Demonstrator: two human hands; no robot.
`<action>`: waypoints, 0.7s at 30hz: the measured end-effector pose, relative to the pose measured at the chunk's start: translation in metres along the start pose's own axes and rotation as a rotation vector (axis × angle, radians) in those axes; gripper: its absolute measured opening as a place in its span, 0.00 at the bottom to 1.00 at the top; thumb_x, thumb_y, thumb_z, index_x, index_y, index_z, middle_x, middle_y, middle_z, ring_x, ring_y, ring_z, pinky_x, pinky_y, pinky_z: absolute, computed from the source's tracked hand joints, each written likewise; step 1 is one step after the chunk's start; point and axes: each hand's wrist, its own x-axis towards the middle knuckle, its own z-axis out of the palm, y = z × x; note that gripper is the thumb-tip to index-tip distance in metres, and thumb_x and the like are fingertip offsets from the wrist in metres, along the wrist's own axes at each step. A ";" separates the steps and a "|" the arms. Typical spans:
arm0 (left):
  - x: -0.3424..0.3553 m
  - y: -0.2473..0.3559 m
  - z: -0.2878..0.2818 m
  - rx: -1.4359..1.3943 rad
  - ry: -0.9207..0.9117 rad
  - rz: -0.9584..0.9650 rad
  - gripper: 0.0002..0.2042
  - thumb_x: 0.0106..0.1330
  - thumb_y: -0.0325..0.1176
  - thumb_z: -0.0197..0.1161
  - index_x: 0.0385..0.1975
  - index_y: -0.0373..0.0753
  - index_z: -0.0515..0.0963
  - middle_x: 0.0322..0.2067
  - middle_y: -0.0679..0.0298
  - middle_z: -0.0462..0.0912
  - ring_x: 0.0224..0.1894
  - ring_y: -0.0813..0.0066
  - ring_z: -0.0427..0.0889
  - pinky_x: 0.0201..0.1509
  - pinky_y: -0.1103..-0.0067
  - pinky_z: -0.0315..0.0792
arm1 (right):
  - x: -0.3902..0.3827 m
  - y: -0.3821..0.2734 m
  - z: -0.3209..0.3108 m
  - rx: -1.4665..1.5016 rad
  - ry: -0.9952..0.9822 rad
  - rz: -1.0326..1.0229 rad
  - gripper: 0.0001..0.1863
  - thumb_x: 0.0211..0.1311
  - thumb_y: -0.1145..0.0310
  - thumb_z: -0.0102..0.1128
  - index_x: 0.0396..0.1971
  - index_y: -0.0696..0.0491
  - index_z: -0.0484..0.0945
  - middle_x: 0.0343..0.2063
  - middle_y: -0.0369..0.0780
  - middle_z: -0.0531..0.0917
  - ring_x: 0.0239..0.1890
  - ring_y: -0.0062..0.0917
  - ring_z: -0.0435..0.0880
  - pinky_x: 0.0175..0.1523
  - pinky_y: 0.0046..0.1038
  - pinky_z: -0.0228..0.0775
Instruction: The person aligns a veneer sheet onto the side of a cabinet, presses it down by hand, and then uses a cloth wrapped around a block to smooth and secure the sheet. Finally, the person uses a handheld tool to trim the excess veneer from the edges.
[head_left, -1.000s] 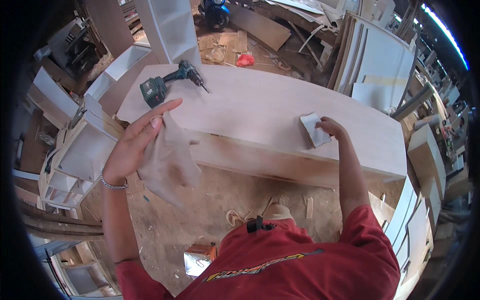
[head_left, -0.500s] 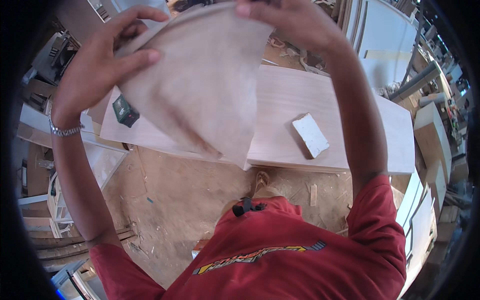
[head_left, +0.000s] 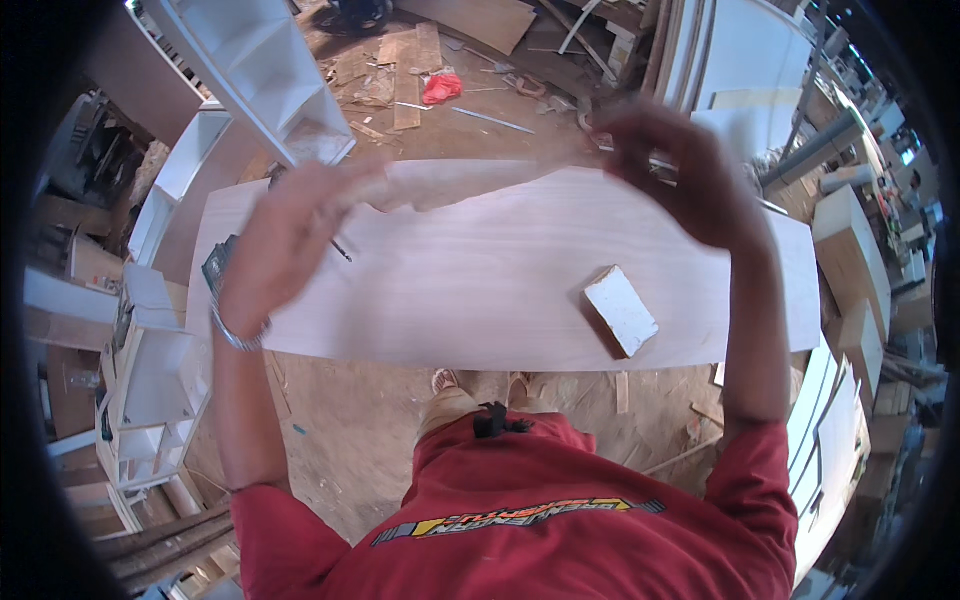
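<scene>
My left hand [head_left: 275, 230] and my right hand [head_left: 675, 175], both blurred, grip a thin beige sheet [head_left: 470, 190] stretched between them above the far edge of a pale wooden panel [head_left: 480, 290]; whether it is paper or cloth I cannot tell. A small block with a white top [head_left: 621, 311] lies on the panel's right half. Behind my left hand, the green power drill [head_left: 218, 262] is mostly hidden; its bit shows to the right of my wrist.
White shelving units [head_left: 280, 80] stand at the back left and left. Offcuts and a red bag [head_left: 442, 88] lie on the floor beyond the panel. Stacked boards [head_left: 760, 60] and wooden boxes [head_left: 850, 250] are at the right. My feet are below the near edge.
My right hand let go of the white block and took hold of the sheet with my left. The sheet rose, spread out, and is now flattened out edge-on between both hands.
</scene>
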 end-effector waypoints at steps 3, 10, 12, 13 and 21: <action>-0.046 -0.044 0.063 -0.111 -0.062 0.057 0.24 0.58 0.19 0.63 0.57 0.44 0.83 0.40 0.58 0.83 0.46 0.59 0.80 0.58 0.71 0.73 | -0.056 0.006 0.065 0.133 -0.121 0.204 0.09 0.60 0.78 0.67 0.40 0.53 0.84 0.30 0.37 0.78 0.32 0.26 0.78 0.41 0.28 0.73; -0.126 -0.089 0.150 -0.400 -0.293 -0.038 0.15 0.57 0.22 0.70 0.45 0.40 0.87 0.34 0.59 0.84 0.40 0.62 0.80 0.45 0.70 0.76 | -0.166 -0.008 0.180 0.258 -0.271 0.716 0.07 0.62 0.73 0.66 0.39 0.55 0.86 0.37 0.42 0.82 0.41 0.33 0.83 0.48 0.33 0.75; -0.139 -0.097 0.157 -0.451 -0.355 -0.080 0.12 0.59 0.24 0.70 0.43 0.38 0.87 0.33 0.59 0.85 0.37 0.63 0.81 0.42 0.70 0.76 | -0.178 -0.015 0.187 0.235 -0.325 0.780 0.07 0.63 0.72 0.66 0.39 0.55 0.86 0.38 0.42 0.83 0.42 0.33 0.83 0.49 0.32 0.75; -0.141 -0.099 0.158 -0.480 -0.384 -0.119 0.10 0.61 0.25 0.71 0.43 0.38 0.86 0.33 0.58 0.86 0.35 0.63 0.81 0.41 0.71 0.76 | -0.175 -0.018 0.182 0.252 -0.326 0.812 0.07 0.63 0.72 0.67 0.39 0.56 0.86 0.37 0.41 0.84 0.42 0.31 0.84 0.50 0.31 0.76; -0.106 -0.109 0.143 -0.615 -0.331 -0.484 0.11 0.70 0.36 0.68 0.43 0.35 0.85 0.25 0.67 0.83 0.27 0.85 0.74 0.34 0.80 0.71 | -0.134 0.026 0.157 0.341 -0.096 0.815 0.06 0.65 0.73 0.64 0.39 0.57 0.85 0.35 0.38 0.86 0.39 0.25 0.85 0.49 0.29 0.77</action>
